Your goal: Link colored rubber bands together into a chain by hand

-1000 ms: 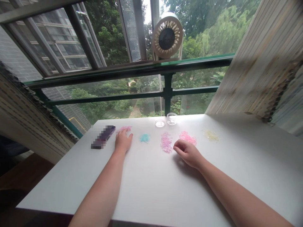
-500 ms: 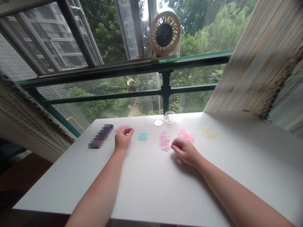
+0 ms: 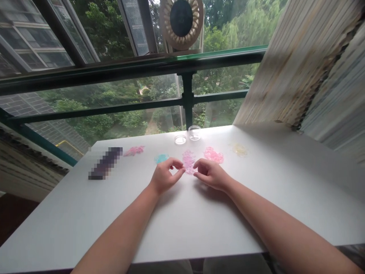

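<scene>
One lilac pile between left hand and right hand

Largest is the white table, set against a dark green railing, with a striped curtain on the right and a round fan above the rail. Both forearms reach across the tabletop. The left hand's thumb and index finger curve to a pinch, tips almost together, just beside the lilac pile's near left edge. The right hand's fingers are curled at its near right edge, a narrow gap seeming to show between thumb and index tips. I cannot tell whether either hand grips anything.

A pixelated dark slab lies toward the left. Next in size come a pink pile behind the right hand, a rose pile near the slab, a pale yellow pile at far right and a blue pile partly behind the left hand. A clear round container stands at the back edge, its likely lid beside it.

Smallest are the strands making up the lilac pile, perhaps tiny elastic loops. They should prove nearly weightless, soft, probably stretchy and prone to tangling; a fingertip pinch on one loose strand at the pile's edge would suit best.
</scene>
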Demonstrator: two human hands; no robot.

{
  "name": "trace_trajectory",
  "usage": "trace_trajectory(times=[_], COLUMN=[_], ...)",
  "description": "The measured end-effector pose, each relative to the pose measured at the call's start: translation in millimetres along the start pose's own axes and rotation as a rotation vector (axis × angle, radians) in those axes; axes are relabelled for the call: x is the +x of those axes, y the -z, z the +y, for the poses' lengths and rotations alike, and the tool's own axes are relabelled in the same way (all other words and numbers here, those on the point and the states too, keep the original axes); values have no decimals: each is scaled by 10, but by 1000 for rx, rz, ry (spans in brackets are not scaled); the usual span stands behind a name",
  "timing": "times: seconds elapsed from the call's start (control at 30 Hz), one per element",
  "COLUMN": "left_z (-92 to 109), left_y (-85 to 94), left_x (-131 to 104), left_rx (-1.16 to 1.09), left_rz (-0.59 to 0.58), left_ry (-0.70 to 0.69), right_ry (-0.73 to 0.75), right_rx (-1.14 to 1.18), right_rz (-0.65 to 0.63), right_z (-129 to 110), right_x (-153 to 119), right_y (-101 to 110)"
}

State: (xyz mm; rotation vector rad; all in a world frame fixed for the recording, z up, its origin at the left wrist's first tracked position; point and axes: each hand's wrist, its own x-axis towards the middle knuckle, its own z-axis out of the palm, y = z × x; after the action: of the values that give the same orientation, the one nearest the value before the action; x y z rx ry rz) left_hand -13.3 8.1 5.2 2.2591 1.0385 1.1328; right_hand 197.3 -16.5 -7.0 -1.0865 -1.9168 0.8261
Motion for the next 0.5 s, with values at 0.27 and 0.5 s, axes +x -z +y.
trace_trajectory(times=[0.27,0.5], left_z=[18,67], left_y=[14,-19], left_x=[-13,-24], left_rx=[4,4], left_rz=[-14,-64], left_ry=[-34,-88], right_ry=[37,90], right_rx=[4,0], right_rz=[-1,73], right_z=[-14,-33], right_x=[-1,10], right_y=[-32,-61])
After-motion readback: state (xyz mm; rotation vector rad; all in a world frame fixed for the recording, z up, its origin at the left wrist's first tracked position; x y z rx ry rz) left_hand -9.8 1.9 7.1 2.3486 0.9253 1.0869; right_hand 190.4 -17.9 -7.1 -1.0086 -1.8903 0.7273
